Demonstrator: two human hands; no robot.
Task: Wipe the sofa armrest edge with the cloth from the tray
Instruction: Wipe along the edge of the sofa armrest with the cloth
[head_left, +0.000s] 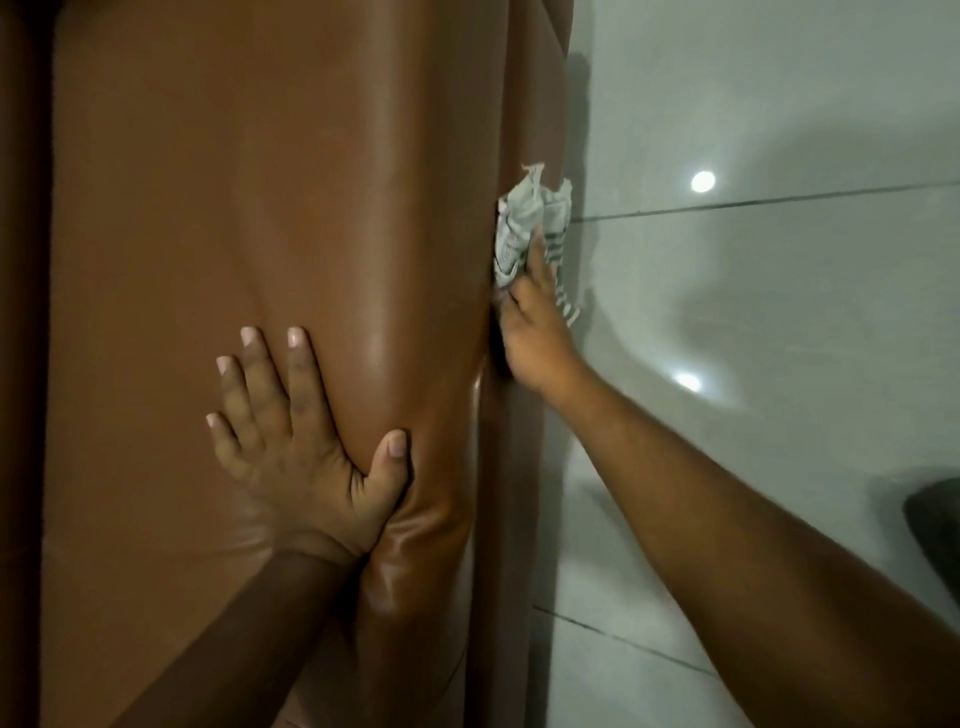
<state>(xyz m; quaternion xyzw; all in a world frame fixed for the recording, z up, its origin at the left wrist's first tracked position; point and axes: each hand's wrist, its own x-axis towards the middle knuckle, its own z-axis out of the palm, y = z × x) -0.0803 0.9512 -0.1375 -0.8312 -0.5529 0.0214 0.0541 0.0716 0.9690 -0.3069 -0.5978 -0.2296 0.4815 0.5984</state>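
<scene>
The brown leather sofa armrest (270, 208) fills the left and middle of the view. A crumpled white cloth with grey stripes (519, 228) is pressed against the armrest's right edge. My right hand (535, 327) holds the cloth there, fingers pointing up along the edge. My left hand (296, 441) lies flat on top of the armrest, fingers spread, thumb pushed into a fold of the leather. No tray is in view.
A glossy pale tiled floor (753, 312) lies to the right of the sofa, with dark grout lines and light reflections. A dark object (935, 530) sits at the right edge of the view.
</scene>
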